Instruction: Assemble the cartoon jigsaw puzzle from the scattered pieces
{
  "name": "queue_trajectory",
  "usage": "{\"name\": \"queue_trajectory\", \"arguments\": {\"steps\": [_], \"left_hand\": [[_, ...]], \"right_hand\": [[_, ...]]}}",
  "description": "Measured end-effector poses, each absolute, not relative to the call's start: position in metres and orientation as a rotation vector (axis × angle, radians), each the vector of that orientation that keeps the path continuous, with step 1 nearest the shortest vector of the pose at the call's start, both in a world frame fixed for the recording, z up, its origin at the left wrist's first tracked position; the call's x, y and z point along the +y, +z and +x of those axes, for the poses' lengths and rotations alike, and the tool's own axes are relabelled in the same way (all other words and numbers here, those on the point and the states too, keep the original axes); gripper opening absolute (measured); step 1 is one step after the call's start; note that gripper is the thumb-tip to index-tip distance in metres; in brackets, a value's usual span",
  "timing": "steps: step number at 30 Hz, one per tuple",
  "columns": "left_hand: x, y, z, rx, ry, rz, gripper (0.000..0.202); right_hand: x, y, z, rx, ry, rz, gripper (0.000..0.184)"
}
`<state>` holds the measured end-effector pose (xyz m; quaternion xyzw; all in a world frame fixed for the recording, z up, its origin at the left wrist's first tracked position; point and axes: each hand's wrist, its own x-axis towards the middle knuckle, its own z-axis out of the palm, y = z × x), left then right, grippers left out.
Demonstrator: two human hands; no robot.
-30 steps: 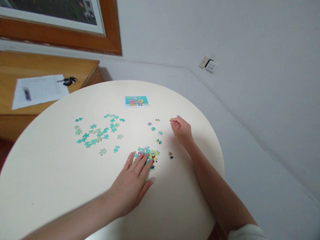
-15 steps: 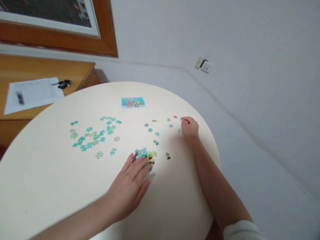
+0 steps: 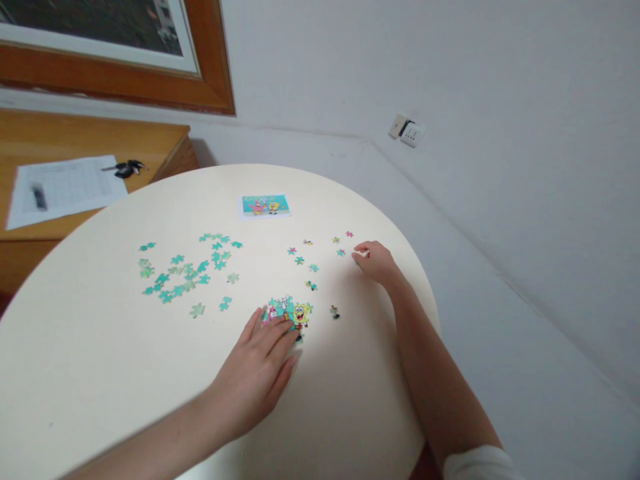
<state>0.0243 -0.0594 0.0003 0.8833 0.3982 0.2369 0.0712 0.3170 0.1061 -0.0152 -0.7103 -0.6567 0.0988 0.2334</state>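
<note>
My left hand lies with outstretched fingers over the lower part of a partly joined jigsaw puzzle. Cartoon figures in yellow, pink and pale green show above my fingertips; the rest of it is covered. My right hand is low over the table's right side, thumb and forefinger apart, with no piece visible between them. Just left of it lie a teal-and-pink puzzle piece, a pink piece and a yellowish piece. A dark-and-tan piece sits apart, right of the joined section.
Several loose teal and green pieces are scattered on the left of the round white table. A small picture card rests toward the back. Beyond stand a wooden cabinet with paper and keys, and the wall.
My right hand has come slightly down and left, now covering the small piece that showed beside it. The left hand has shifted barely, staying on the joined puzzle.
</note>
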Motion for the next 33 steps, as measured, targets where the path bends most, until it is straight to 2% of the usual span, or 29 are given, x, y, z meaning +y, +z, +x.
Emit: {"name": "queue_trajectory", "arguments": {"steps": [10,33], "left_hand": [[-0.056,-0.002,0.022,1.168,0.633,2.705,0.032],[-0.055,0.003,0.024,1.142,0.649,2.748,0.028]], "right_hand": [[0.097,0.001,0.328,-1.906,0.394,-2.187,0.021],[0.094,0.006,0.321,-1.854,0.448,-2.164,0.017]]}}
